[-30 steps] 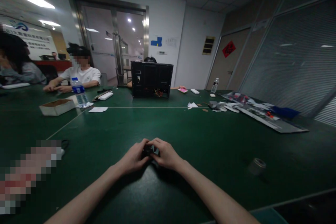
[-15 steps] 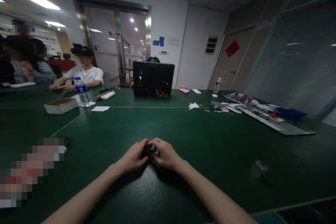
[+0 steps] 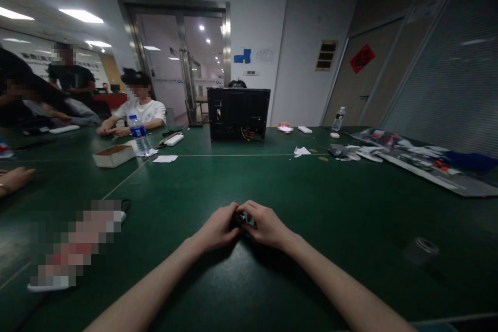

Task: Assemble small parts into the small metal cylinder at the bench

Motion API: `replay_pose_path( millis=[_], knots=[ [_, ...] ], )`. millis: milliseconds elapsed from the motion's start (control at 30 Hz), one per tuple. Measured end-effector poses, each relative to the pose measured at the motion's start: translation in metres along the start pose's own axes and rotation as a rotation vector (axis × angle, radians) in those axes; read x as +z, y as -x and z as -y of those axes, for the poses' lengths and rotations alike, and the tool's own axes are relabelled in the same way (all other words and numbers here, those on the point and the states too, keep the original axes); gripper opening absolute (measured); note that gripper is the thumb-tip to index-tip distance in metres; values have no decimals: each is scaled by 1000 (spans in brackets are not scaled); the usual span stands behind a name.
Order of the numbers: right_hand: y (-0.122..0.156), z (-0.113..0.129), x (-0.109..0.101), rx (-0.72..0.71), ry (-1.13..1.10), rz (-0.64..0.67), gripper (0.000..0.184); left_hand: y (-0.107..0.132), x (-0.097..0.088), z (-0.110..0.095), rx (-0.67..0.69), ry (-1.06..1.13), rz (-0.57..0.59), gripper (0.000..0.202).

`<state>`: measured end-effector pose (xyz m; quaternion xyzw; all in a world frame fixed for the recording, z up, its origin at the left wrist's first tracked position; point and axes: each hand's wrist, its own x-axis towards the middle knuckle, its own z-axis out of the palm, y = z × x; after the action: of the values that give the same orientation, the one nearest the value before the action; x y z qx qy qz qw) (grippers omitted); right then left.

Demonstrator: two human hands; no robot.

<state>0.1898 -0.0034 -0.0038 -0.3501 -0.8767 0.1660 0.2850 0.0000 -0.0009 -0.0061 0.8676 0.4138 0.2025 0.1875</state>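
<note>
A smooth green tabletop (image 3: 272, 181) is filling the lower half of the frame, catching a soft sheen near the bottom centre. At lower right, a short cylinder (image 3: 422, 251) is showing a round, shiny rim. At left, a clear plastic bottle (image 3: 139, 135) with a blue cap is standing upright beside a shallow, pale-walled, brown-lined box (image 3: 112, 157). Above centre, a boxy black case (image 3: 238, 114) is sitting on the far side, thin coloured wires showing in its lower opening.

From where I am standing, a small dark object (image 3: 241, 216) is resting between the person's two bare hands, just below the centre of the frame; fingers are hiding most of it, so I cannot tell its shape. The left hand (image 3: 220, 224) is curling closed around its left side. The right hand (image 3: 268, 223) is arching, partly rounded, its thumb and fingers gripping the right side.
</note>
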Motion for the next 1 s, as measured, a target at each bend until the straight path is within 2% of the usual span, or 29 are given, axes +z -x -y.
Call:
replay_pose_path(
  millis=[233,333,500,700,1000],
  knots=[
    [0,0,-1,-13,-12,-22,25,0,3,4,-11,-17,8,25],
    [0,-3,1,2,-26,-49,20,-1,0,1,-20,23,28,21],
    [-1,-8,3,39,-65,-87,14,-2,-3,-1,-26,157,45,20],
    [-1,-9,3,43,-53,-102,12,-3,0,5,-49,296,53,26],
    [-3,-14,3,73,-22,-114,12,-5,-5,8,-76,535,147,30]
  ],
)
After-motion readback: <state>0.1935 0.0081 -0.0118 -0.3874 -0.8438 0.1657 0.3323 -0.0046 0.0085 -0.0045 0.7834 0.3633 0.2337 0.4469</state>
